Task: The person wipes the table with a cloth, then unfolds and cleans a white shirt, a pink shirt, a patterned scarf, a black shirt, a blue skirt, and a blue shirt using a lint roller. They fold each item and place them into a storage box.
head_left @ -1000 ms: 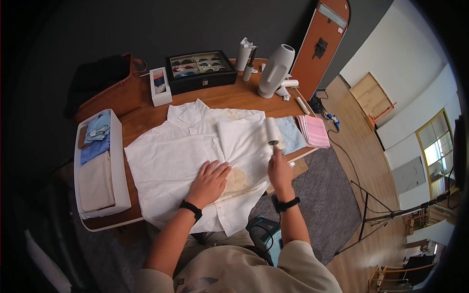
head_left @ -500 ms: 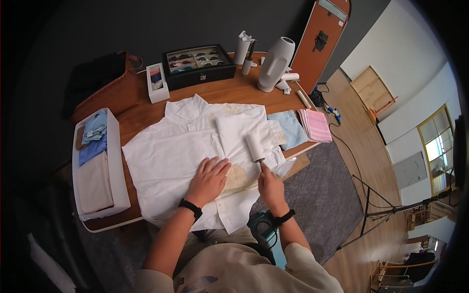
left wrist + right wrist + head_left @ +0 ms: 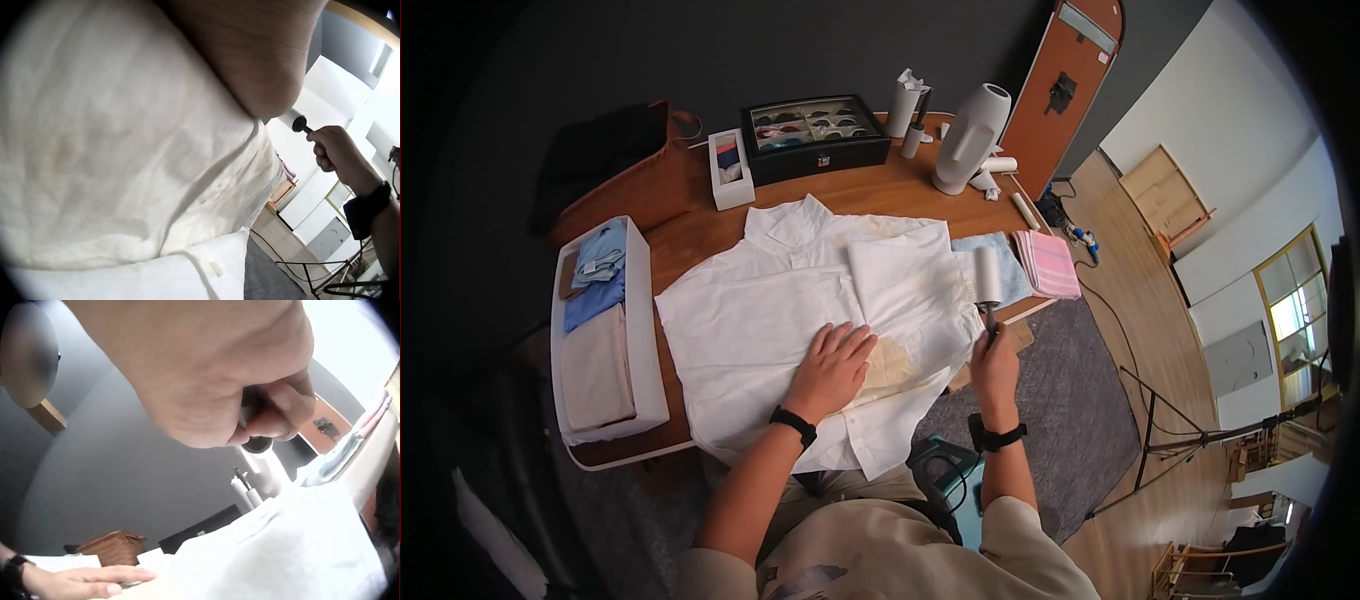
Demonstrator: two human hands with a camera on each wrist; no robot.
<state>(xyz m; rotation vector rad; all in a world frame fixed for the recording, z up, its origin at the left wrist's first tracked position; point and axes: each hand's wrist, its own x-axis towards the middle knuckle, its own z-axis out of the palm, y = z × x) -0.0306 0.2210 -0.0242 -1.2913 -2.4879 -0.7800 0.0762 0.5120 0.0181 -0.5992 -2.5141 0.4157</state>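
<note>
A white shirt [image 3: 760,310] with yellowish stains lies spread on the wooden table, one sleeve folded across it. The left hand [image 3: 832,372] rests on the shirt beside the lower stain, fingers extended. In the right hand [image 3: 997,372] is the dark handle of a lint roller [image 3: 987,277], whose white cylinder is at the sleeve's cuff, by the light blue cloth [image 3: 1012,268]. The right wrist view shows the fingers of the right hand [image 3: 212,375] curled round the handle. From the left wrist view, the right hand [image 3: 340,156] appears beyond the shirt [image 3: 112,137].
A white box of folded clothes [image 3: 655,375] stands at the left. Along the back are a brown basket [image 3: 625,190], a small white box [image 3: 743,190], a black glasses case [image 3: 825,161] and a white vase [image 3: 971,140]. A pink towel [image 3: 1050,265] lies at the right edge.
The right hand brought the roller toward the body and left across the sleeve, then back out to the right, to the cuff. The left hand stays on the shirt.
</note>
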